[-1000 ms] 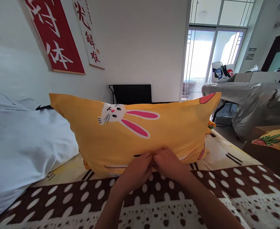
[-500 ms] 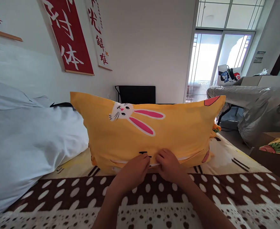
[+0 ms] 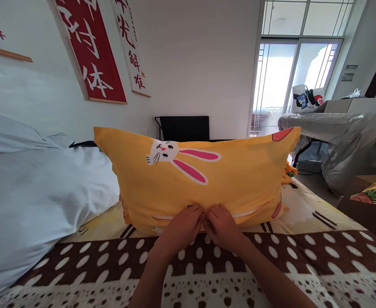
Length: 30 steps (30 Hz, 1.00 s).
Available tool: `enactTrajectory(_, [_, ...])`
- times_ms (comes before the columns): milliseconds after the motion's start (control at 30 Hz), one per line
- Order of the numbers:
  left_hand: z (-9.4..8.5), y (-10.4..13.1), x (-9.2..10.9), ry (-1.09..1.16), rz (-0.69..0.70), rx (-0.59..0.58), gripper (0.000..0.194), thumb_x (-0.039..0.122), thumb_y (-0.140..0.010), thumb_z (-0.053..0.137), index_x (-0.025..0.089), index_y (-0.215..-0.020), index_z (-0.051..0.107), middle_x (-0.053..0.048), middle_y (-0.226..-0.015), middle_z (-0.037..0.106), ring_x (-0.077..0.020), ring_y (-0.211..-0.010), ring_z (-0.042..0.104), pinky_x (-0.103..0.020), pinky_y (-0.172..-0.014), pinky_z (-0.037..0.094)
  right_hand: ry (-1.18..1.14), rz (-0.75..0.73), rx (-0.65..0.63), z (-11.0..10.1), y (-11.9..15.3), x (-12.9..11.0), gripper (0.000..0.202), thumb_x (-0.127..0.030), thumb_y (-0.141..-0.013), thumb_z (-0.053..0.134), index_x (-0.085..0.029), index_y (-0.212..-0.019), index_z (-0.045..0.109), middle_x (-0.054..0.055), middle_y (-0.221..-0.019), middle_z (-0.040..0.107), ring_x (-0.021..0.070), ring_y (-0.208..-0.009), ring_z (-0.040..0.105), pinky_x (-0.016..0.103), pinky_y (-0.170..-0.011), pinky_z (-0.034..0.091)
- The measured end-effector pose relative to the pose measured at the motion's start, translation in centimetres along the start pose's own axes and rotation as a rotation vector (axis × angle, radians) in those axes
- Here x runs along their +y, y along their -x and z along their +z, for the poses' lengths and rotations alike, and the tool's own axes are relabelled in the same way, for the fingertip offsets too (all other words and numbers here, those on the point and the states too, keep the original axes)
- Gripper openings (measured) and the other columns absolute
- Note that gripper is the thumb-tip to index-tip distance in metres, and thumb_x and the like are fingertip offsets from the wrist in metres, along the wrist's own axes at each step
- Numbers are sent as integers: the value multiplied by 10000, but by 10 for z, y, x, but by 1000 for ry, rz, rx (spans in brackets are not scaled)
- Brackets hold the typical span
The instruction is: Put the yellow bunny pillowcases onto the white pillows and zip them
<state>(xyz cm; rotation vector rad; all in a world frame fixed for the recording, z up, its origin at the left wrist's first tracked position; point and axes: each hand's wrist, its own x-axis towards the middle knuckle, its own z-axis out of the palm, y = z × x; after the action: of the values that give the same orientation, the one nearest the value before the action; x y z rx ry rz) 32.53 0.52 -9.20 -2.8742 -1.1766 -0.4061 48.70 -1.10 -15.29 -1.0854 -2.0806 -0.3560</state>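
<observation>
Pillow (image 3: 239, 171) stands on the patterned blanket (image 3: 290, 261); left hand (image 3: 185, 222) and right hand (image 3: 223, 224), close together, pinch its lower front. White bedding (image 3: 59, 192) lies left of the pillow, a black panel (image 3: 185, 128) behind it, a cardboard box (image 3: 362, 216) to its right.

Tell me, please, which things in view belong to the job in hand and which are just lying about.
In the job:
yellow pillow
left hand and right hand, both at its lower front

Lying about:
white bedding, beside the pillow
patterned blanket, underneath
printed bag
brown box
</observation>
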Motion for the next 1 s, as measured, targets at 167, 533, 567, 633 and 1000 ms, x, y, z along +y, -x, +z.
enactTrajectory(167, [8,1,-4,22,34,7,184,172,-901,354,164,-869,536,-54,-917,594,-175,-821,549,-289,-698,401,33,-3,-11,7,3,3,55,-129,-763,513,-182,-767,500,40,-778,559,184,-757,445,308,-688,342])
enactTrajectory(533, [-18,24,-30,-233,-105,-110,344,32,-803,334,169,-981,595,-87,-951,647,-231,-845,603,-345,-713,409,-15,-1,33,12,1,3,123,-87,-661,508,-195,-716,483,-1,-717,539,154,-707,443,285,-679,325])
enactTrajectory(567, [-19,29,-37,-250,-138,-72,314,61,-830,335,173,-952,601,-82,-935,648,-232,-832,602,-348,-710,403,-20,-2,46,12,1,2,118,-90,-662,509,-194,-712,483,1,-714,538,154,-703,440,286,-675,325])
enactTrajectory(633, [-16,40,-48,-283,-174,22,259,120,-869,355,178,-895,605,-74,-909,650,-243,-845,600,-360,-732,388,-37,-1,65,13,1,0,103,-99,-685,516,-193,-717,490,7,-725,544,156,-716,444,287,-682,330])
enactTrajectory(1000, [21,73,-59,-264,-152,322,188,79,-871,412,178,-843,569,-5,-807,654,-187,-756,598,-336,-717,273,109,-65,-29,12,-16,-29,38,-146,-783,525,-180,-794,541,47,-808,555,201,-809,421,345,-747,337])
